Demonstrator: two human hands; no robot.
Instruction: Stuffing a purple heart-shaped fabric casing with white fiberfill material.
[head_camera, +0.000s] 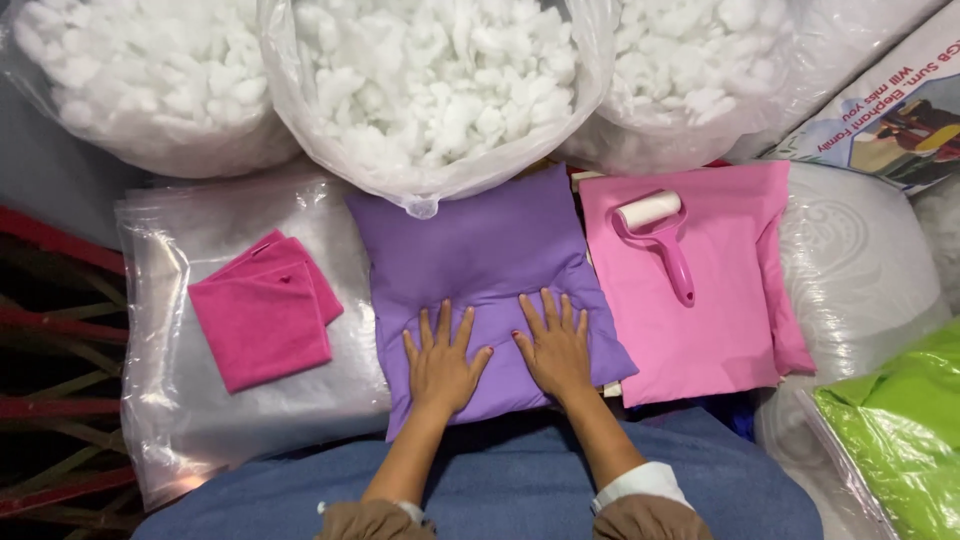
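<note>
Head view showed, at nine o'clock, two folded magenta cloths (262, 318) on clear plastic sheeting (170, 400). At centre lay one purple cushion (480, 260); the left hand (440, 365) and right hand (555, 350) pressed flat on it, fingers spread, gripping nothing. At three o'clock, one pink lint roller (658, 235) rested on one pink cushion (715, 300). Three clear bags of white stuffing (430, 80) filled twelve o'clock.

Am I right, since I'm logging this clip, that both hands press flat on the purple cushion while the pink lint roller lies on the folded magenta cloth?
Not quite: the head view shows the pink lint roller lying on the flat pink fabric cover, right of the purple cushion. Both the left hand and right hand press flat on it.
</note>
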